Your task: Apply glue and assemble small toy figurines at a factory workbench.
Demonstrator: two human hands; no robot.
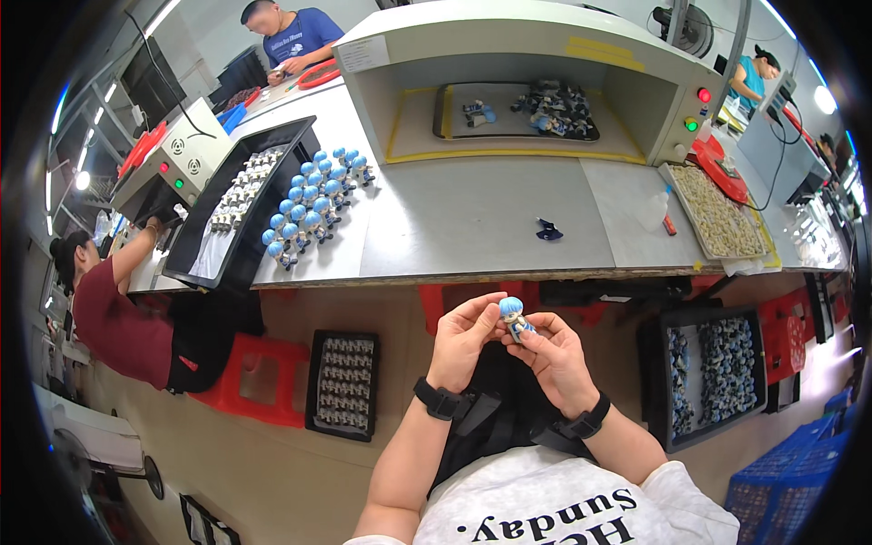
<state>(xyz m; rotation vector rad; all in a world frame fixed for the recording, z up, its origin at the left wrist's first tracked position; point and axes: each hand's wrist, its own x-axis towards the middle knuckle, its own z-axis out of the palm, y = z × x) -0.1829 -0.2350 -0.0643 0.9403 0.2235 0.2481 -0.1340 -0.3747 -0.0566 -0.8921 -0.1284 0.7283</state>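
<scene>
Between my two hands, just off the table's front edge, is a small toy figurine (515,314) with light blue hair and a pale body. My left hand (469,336) pinches it by the head with thumb and fingers. Lower down, my right hand (554,352) grips its body, thumb across the front. Both hands are closed and both wrists wear black bands. On the tabletop beyond them lies a small dark blue piece (549,229). Standing figurines (313,202) with the same blue hair form rows on the table to the left.
A light box-shaped machine (500,36) holds a tray (454,127) of figure parts. Left stands a black bin (195,259) of white parts; right, a tray of beige pieces (718,218). Floor crates (318,409) (672,436) flank me. Co-workers (127,318) (304,36) sit nearby.
</scene>
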